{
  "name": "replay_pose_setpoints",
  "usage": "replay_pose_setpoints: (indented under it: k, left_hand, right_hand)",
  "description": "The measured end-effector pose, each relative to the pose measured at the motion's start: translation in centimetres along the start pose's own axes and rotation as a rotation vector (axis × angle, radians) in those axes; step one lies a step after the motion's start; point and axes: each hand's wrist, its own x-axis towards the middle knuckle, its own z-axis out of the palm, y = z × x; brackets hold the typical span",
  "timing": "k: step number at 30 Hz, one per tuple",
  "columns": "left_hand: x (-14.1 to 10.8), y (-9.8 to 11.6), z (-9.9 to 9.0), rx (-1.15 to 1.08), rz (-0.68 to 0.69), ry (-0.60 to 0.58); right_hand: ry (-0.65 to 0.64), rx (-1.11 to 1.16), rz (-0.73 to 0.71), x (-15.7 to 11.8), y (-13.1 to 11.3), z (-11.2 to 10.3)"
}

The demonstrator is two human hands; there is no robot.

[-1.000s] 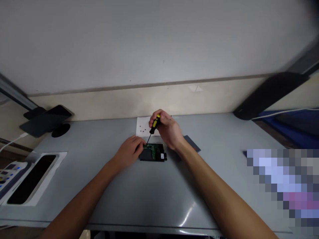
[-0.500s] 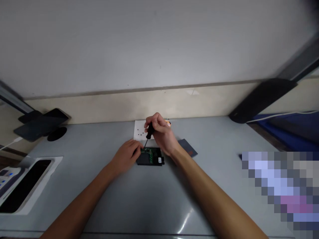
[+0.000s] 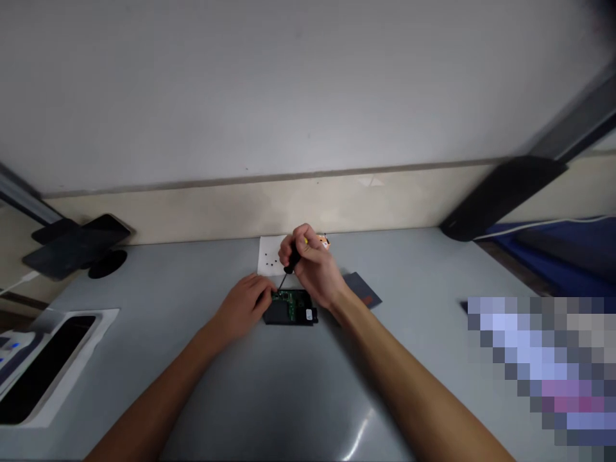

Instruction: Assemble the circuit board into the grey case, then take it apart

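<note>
My right hand (image 3: 312, 266) is closed around the dark handle of a screwdriver (image 3: 290, 262). Its thin shaft slants down to the left, with the tip at the upper left corner of a small electronic device (image 3: 290, 308). The device lies flat with its green circuit board exposed, a dark block on its left part and a white sticker at lower right. My left hand (image 3: 246, 300) grips the device's left edge, fingers bent against that corner. Behind it lies a white sheet (image 3: 267, 249) with several small dark screws on it, partly hidden by my right hand.
A dark flat panel (image 3: 362, 290) lies right of the device. On the left are a phone on a stand (image 3: 103, 232) and a long black-screened phone (image 3: 48, 369) on white paper. A dark monitor base (image 3: 500, 196) stands at back right, and a blurred patch covers the right edge.
The view has tilted slightly, so everything sits a little lower. My right hand has turned a little around the screwdriver handle; the tip stays at the same corner and my left hand stays put.
</note>
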Motion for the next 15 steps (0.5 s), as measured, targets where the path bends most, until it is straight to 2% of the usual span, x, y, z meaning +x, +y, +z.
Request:
replay_pose_setpoints:
  k: [5, 10, 15]
  left_hand:
    - [-0.03, -0.01, -0.04, 0.003, 0.003, 0.012]
    - [-0.06, -0.04, -0.12, 0.001, 0.007, -0.008]
    - [-0.08, -0.07, -0.05, 0.007, 0.004, 0.012]
  right_hand:
    - [-0.031, -0.101, 0.051, 0.17, -0.26, -0.26]
    - [0.050, 0.010, 0.032, 0.07, -0.09, 0.13]
    - [0.111, -0.016, -0.010, 0.27, 0.24, -0.01]
